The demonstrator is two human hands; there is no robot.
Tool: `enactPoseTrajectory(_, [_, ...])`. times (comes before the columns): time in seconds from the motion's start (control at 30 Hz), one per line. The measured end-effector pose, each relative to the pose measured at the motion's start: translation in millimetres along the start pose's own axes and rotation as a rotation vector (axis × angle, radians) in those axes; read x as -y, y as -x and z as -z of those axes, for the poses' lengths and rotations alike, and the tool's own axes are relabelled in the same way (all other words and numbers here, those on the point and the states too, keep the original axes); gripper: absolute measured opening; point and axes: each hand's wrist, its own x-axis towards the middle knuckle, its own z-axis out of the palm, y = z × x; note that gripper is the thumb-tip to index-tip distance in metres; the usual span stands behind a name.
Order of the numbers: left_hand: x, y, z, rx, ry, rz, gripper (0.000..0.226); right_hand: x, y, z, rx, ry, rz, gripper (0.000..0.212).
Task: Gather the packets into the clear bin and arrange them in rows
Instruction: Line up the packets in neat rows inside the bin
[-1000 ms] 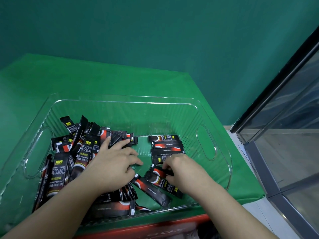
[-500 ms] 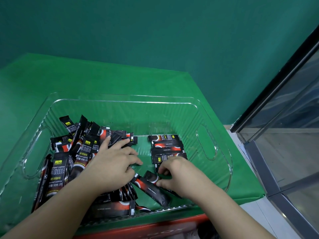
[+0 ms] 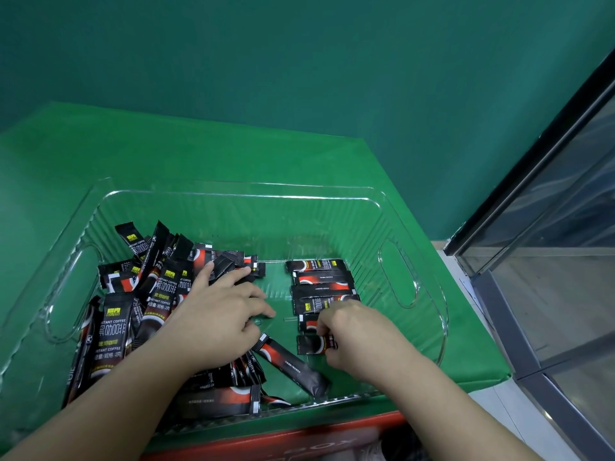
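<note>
A clear ribbed bin (image 3: pixel 233 194) sits on the green table. Its left half holds a loose pile of black and red coffee packets (image 3: pixel 143 294). At the right, several packets lie flat in a row (image 3: pixel 319 277), one below the other. My right hand (image 3: pixel 359 337) pinches the nearest packet of that row (image 3: pixel 311 345), which lies level under the others. My left hand (image 3: pixel 216 311) rests palm down on the pile with fingers spread and straight. One loose packet (image 3: pixel 289 367) lies slanted on the bin floor between my hands.
The bin has oval handle cut-outs in its left wall (image 3: pixel 71 294) and right wall (image 3: pixel 397 274). A glass door with a dark frame (image 3: pixel 549 227) stands at the right. A red box edge (image 3: pixel 266 440) shows below the table's front.
My right hand has turned its packet from slanted to level and set it as the nearest one in the row. My left hand has stayed on the pile.
</note>
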Motion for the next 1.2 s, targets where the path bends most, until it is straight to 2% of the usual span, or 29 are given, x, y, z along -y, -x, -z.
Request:
enactPoseTrajectory(0.13, [-0.1, 0.3, 0.2, 0.000, -0.005, -0.003, 0.042, -1.8, 2.2, 2.8, -0.029, 0.063, -0.006, 0.028])
enactPoseTrajectory(0.23, [0.2, 0.2, -0.1, -0.002, -0.008, -0.003, 0.042, 8.2, 1.0, 4.7, -0.053, -0.042, 0.005, 0.023])
enactPoseTrajectory(0.3, [0.5, 0.0, -0.7, -0.006, -0.013, -0.002, 0.042, 20.1, -1.3, 4.4, 0.001, -0.142, 0.020, 0.033])
enactPoseTrajectory(0.4, [0.6, 0.2, -1.2, -0.015, -0.009, -0.002, 0.042, 35.6, -6.2, 2.0, 0.073, -0.122, 0.040, 0.043])
enactPoseTrajectory(0.6, [3.1, 0.4, -3.4, -0.027, -0.004, 0.000, 0.042, 43.3, -9.4, 1.3, 0.019, -0.008, 0.084, 0.027])
enactPoseTrajectory(0.77, [2.5, -0.2, -3.8, -0.040, 0.014, 0.010, 0.035, 29.6, -1.8, 2.4, 0.042, -0.040, 0.108, 0.029])
enactPoseTrajectory(1.2, [2.3, 0.0, -2.9, -0.037, 0.018, 0.007, 0.036, 8.9, 5.5, 4.8, 0.101, -0.077, 0.117, 0.027])
